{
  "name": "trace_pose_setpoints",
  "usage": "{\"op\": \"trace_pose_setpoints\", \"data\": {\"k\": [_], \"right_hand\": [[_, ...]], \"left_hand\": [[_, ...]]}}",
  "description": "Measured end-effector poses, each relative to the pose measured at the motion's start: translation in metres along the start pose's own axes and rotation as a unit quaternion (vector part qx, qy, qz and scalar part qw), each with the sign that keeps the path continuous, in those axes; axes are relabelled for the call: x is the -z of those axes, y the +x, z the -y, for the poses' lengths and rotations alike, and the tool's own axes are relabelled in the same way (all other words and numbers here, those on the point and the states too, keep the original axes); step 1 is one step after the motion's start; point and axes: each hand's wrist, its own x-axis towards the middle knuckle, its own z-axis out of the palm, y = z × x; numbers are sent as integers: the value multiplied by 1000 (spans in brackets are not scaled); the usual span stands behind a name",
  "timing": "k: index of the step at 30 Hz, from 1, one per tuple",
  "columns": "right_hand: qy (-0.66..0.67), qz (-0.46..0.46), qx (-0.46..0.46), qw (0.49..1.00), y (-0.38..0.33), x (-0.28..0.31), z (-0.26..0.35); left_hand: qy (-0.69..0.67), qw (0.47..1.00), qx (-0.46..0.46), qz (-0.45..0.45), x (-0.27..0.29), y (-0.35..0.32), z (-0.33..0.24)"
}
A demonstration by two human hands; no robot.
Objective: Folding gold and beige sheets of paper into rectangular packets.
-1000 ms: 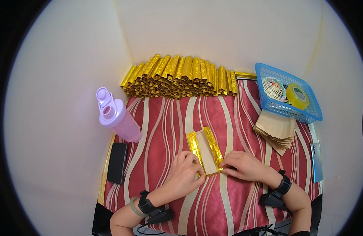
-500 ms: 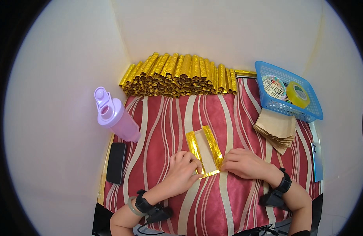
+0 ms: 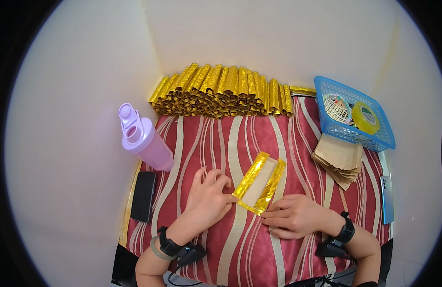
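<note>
A small rectangular sheet of gold foil paper (image 3: 250, 177) lies tilted on the cloth, its pale beige inside showing between gold edges folded inward along the two long sides and the near end. My left hand (image 3: 207, 198) has its thumb side at the sheet's near left corner, which it appears to pinch, while the other fingers are curled and spread above the cloth. At the near right corner, my right hand (image 3: 295, 216) pinches the folded edge with fingertips, the rest of its fingers bent. Undersides of both grips are hidden.
Rolled gold tubes (image 3: 221, 91) are piled along the back. A lilac shaker bottle (image 3: 147, 141) and black phone (image 3: 143, 196) sit left. On the right are a blue basket (image 3: 333, 128) with yellow tape (image 3: 366, 118), brown paper sheets (image 3: 339, 155) and a light-blue phone (image 3: 386, 201).
The gold foil paper has turned clockwise, its far end now leaning right. My left hand has shifted left and slightly up, with fingers more spread; my right hand has come slightly nearer.
</note>
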Motion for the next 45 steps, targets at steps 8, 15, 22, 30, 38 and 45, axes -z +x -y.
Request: {"op": "trace_pose_setpoints", "data": {"k": [8,15,22,30,38,45], "right_hand": [[4,39,-25,999,7,-11,7],[-138,32,-116,983,8,-10,-8],[-73,60,-67,993,4,-17,-4],[120,127,-132,976,18,13,17],[7,-45,-184,982,10,18,-6],[-68,45,-175,981,0,2,-9]], "left_hand": [[10,995,62,-79,-21,4,-10],[26,992,64,-102,-30,4,-9],[21,994,80,-67,-29,6,-11],[-129,991,36,30,-32,0,-4],[-183,976,-68,96,-35,4,-6],[-206,978,10,33,-36,4,-7]]}}
